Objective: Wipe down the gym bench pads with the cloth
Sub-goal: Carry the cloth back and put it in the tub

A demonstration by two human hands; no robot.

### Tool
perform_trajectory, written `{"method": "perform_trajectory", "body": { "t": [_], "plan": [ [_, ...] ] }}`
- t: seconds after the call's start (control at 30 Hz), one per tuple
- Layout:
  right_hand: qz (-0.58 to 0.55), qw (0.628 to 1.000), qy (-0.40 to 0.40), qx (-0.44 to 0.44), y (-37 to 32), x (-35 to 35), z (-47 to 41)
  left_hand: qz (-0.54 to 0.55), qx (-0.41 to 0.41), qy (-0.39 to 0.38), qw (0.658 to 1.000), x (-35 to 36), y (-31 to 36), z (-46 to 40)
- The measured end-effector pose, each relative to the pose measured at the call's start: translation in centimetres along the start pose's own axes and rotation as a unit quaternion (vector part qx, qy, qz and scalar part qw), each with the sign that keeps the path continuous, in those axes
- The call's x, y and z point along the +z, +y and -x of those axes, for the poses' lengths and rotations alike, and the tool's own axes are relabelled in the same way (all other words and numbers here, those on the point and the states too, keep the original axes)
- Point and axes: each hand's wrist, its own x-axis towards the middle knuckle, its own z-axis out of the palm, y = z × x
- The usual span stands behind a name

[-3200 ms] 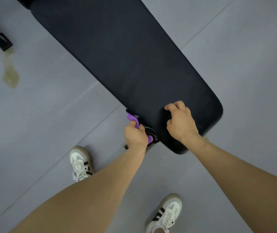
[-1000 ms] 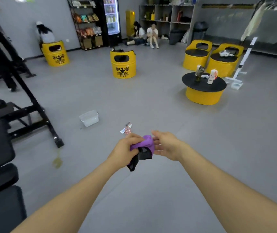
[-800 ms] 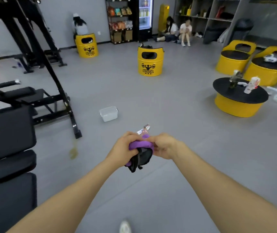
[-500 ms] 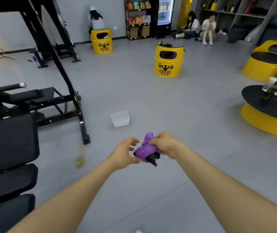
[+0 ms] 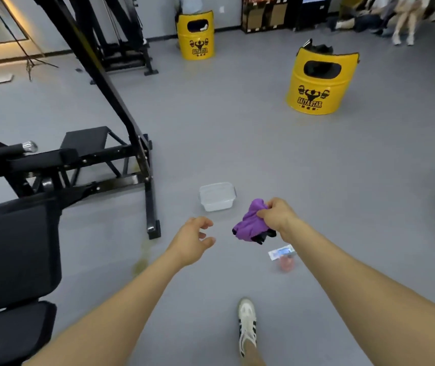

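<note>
My right hand (image 5: 277, 216) grips the bunched purple and black cloth (image 5: 250, 225) in the air above the grey floor. My left hand (image 5: 194, 240) hangs beside it, a short gap to the left, with fingers loosely curled and holding nothing. The black bench pads (image 5: 13, 254) stand at the left edge of the head view, well away from both hands; a lower pad (image 5: 10, 331) sits beneath the taller one.
A clear plastic tub (image 5: 216, 196) lies on the floor just beyond my hands. A small spray bottle (image 5: 285, 258) lies below the cloth. Black machine frame (image 5: 142, 165) stands left of centre. Yellow drums (image 5: 320, 80) (image 5: 197, 35) stand farther off. People sit at the far right.
The cloth passed from both hands into my right hand alone; my left hand let go and drew away to the left. The view tilted down and turned, bringing the tub closer.
</note>
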Motion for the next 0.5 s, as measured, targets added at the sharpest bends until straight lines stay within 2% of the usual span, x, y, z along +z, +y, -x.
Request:
{"method": "perform_trajectory", "body": {
  "t": [0.13,0.3,0.5],
  "plan": [
    [0.005,1.0,-0.029,0.007,-3.8,0.8,-9.1,0.02,-0.077,0.028,0.996,-2.7,-1.2,-8.9],
    [-0.001,0.999,-0.036,0.023,-8.5,3.2,-19.7,0.034,-0.105,0.048,0.993,-5.7,-3.5,-18.4],
    [0.022,0.997,-0.061,0.035,-12.0,9.8,-32.4,0.053,-0.154,0.034,0.986,-8.3,-9.6,-30.4]
  ]
}}
